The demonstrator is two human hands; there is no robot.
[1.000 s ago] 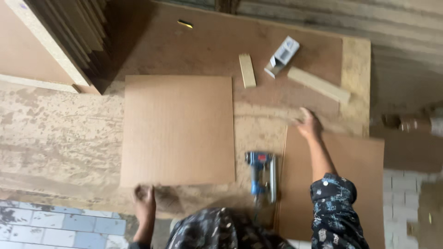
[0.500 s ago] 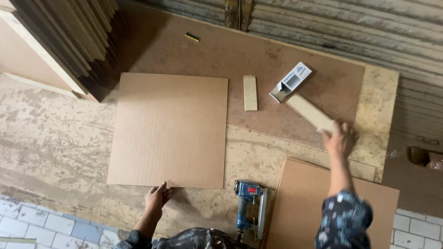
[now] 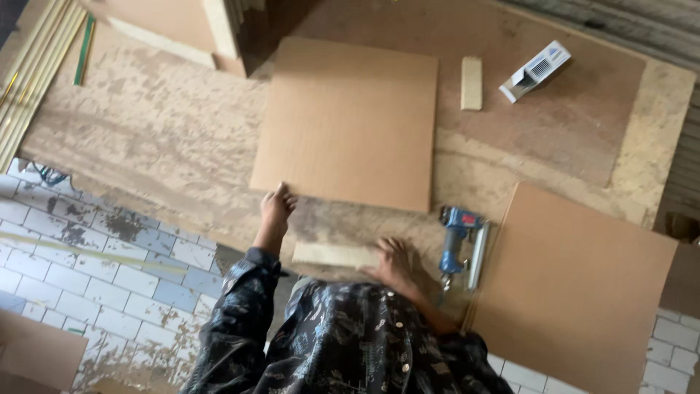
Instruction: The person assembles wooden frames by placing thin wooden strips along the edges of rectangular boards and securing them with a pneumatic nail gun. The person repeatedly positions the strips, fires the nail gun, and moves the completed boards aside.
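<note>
My left hand [image 3: 276, 209] rests with its fingers on the near left corner of a square brown board [image 3: 348, 121] lying flat on the worn worktable [image 3: 153, 138]. My right hand [image 3: 394, 264] grips one end of a pale wooden strip [image 3: 334, 255], which lies at the table's near edge, just below the board. A blue nail gun [image 3: 461, 244] lies to the right of that hand.
A second brown board [image 3: 580, 284] overhangs the table at the right. A short wooden block [image 3: 472, 82] and a small white box [image 3: 536, 71] lie at the back. Stacked boards [image 3: 219, 33] stand at the back left, thin strips [image 3: 33, 73] at the far left. Tiled floor [image 3: 95, 270] lies below.
My right hand has brought the wooden strip from the far right of the table to the near edge. My left hand has moved onto the square board's corner. The view shifted left.
</note>
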